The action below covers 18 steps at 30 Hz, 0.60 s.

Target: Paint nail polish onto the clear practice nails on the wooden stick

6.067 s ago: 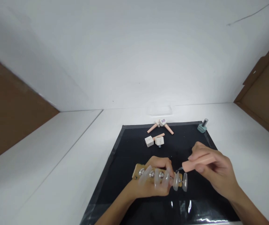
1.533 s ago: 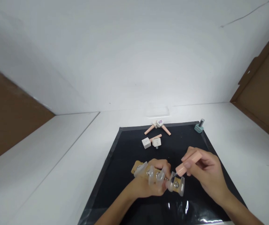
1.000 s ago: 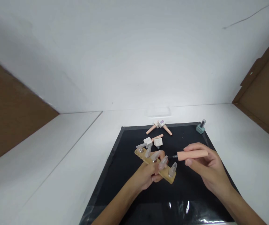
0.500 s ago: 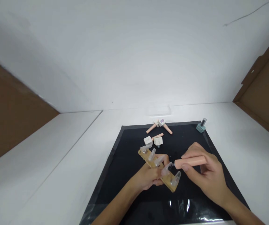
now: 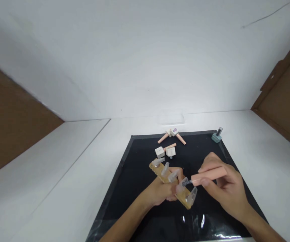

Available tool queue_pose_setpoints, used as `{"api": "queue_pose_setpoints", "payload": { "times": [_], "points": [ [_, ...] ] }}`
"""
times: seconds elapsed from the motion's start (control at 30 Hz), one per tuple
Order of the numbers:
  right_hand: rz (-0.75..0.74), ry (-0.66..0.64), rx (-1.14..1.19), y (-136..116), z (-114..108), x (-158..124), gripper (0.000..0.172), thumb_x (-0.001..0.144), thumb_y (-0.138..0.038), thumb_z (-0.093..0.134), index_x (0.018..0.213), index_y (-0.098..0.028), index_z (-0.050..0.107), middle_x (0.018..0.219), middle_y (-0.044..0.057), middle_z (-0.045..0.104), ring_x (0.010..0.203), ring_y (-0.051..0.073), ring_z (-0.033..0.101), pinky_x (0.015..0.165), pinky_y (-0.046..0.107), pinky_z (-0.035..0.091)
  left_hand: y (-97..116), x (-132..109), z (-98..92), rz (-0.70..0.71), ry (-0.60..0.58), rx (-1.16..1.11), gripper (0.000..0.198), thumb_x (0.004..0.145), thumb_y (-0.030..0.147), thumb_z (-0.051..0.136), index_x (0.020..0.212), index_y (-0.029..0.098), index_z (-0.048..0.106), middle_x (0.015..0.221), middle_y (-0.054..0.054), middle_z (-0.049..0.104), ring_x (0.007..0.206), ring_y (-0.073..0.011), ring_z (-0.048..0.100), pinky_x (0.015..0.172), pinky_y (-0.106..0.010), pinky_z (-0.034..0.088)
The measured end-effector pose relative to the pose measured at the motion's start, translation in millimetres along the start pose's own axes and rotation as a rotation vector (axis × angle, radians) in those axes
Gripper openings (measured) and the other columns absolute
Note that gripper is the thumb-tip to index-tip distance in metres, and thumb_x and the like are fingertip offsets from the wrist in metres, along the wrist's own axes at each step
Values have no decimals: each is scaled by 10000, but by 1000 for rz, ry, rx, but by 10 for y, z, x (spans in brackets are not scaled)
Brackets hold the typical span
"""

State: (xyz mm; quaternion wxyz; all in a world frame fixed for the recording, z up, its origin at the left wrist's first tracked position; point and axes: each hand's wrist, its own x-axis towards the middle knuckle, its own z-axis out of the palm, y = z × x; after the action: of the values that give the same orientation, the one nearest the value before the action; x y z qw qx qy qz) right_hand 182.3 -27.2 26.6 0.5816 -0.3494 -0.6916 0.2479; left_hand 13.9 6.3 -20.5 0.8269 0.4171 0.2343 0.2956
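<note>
Since a moment ago the left hand (image 5: 160, 193) tilted its clamped wooden nail-tip holder (image 5: 171, 184) nearer; right hand (image 5: 225, 190) pinches the polish brush (image 5: 205, 176). A wobble could smear polish beyond the clear tip (image 5: 182, 184).

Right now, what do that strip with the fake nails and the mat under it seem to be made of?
The strip in the left hand looks like pale unfinished wood, matte tan. Its nail tips seem clear, frosted plastic. The black mat looks like glossy plastic sheet, reflecting light along its near edge.
</note>
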Motion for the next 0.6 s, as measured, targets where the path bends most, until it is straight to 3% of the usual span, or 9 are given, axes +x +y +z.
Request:
{"api": "queue_pose_setpoints", "payload": {
  "times": [0.13, 0.23, 0.33, 0.47, 0.6],
  "points": [
    [-50, -74, 15, 3, -7, 6, 73, 779, -180, 667, 814, -243, 655, 646, -9, 675, 574, 149, 557, 545, 303, 438, 17, 3, 22, -14, 12, -37, 439, 530, 350, 789, 508, 153, 397, 423, 92, 370, 311, 12, 232, 291, -119, 155],
    [-93, -43, -49, 1, -5, 11, 123, 784, -136, 644, 834, -248, 653, 656, -6, 685, 570, 154, 572, 562, 321, 442, 18, 0, 22, -32, 17, -76, 467, 508, 381, 801, 510, 155, 392, 406, 94, 362, 311, 15, 215, 284, -117, 135],
    [-67, -5, -42, 2, -11, 9, 146, 779, -161, 657, 884, -263, 655, 664, 2, 679, 588, 168, 571, 566, 329, 455, 21, -11, 22, -73, 33, -116, 481, 486, 368, 811, 511, 156, 380, 411, 89, 374, 309, 18, 211, 281, -114, 110],
    [-32, -73, 13, 6, -22, 10, 123, 770, -242, 690, 889, -256, 663, 657, 3, 671, 598, 167, 559, 558, 313, 454, 12, -16, 37, -99, 29, -193, 473, 477, 357, 808, 544, 162, 382, 427, 96, 354, 310, 19, 190, 282, -118, 75],
    [-30, -57, -30, 12, -18, 4, 137, 763, -179, 677, 875, -256, 665, 647, -2, 667, 597, 167, 562, 567, 317, 446, -26, -8, 23, -114, -21, -234, 482, 486, 370, 797, 530, 160, 365, 443, 88, 357, 316, 22, 188, 282, -118, 62]
  ]
}}
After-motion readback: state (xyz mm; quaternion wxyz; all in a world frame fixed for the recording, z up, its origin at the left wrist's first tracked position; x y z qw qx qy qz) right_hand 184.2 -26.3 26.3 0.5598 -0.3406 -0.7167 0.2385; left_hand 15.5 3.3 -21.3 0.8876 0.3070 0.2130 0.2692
